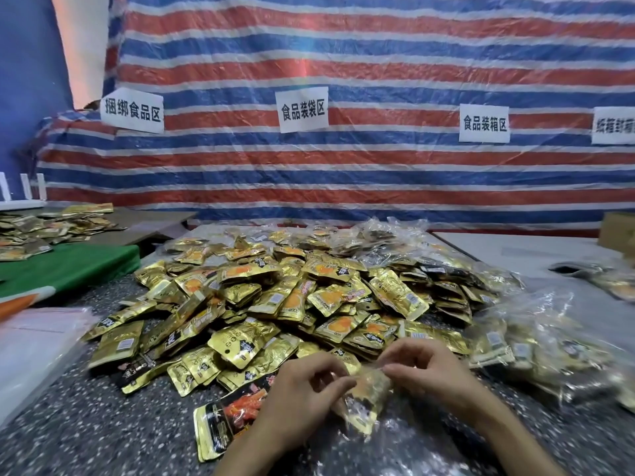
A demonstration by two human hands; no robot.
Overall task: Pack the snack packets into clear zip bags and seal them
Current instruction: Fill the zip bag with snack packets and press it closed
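Mouth of clear zip bag [369,398] pinched from both ends at 6 o'clock, low over the speckled surface [86,424]. Left grip [302,389] narrow, fingertips closed on the bag's left top corner; right grip [427,371] narrow likewise on the right corner. Held so, most likely, to pull the opening taut and press the zip strip together; cannot tell whether sealed yet. Inside the bag, gold and dark packets slumped toward the bottom, clear of the strip. Heaped from 10 to 1 o'clock of the hands, loose gold snack packets [275,304], within easy reach for filling. Just at 9 o'clock of the left grip, dark packets with red print [233,413]. Off at 3 o'clock, filled clear bags [549,341], set apart from the loose heap, probably to keep done from undone. Far out at 9 o'clock, flat stack of what look like empty bags [31,341], handy for the next round.
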